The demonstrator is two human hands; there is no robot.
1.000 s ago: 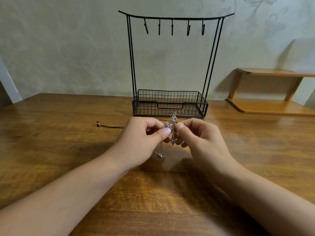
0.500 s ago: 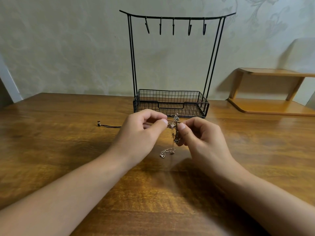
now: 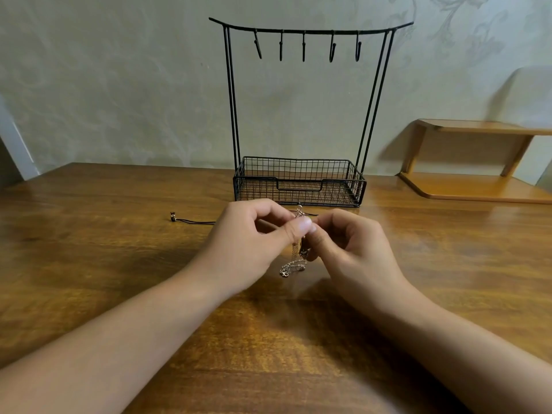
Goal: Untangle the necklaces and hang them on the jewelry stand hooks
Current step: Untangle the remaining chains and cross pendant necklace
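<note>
A tangle of thin metal necklaces (image 3: 294,265) hangs between my two hands just above the wooden table (image 3: 89,264). My left hand (image 3: 251,249) pinches the tangle near its top between thumb and fingers. My right hand (image 3: 349,246) pinches it from the other side, thumb tips nearly touching. A loose chain end with a clasp rests on the table below. A black cord necklace (image 3: 191,220) with a small bead lies on the table to the left, running behind my left hand. The black wire jewelry stand (image 3: 298,180) stands behind, its several hooks (image 3: 303,46) bare.
The stand's wire basket base sits directly beyond my hands. A light wooden corner shelf (image 3: 478,186) stands on the table at the back right. A pale patterned wall runs behind the table.
The loose chain end has dropped lower and now lies on the table under my hands. My thumbs have closed together on the tangle; the view has shifted slightly.
</note>
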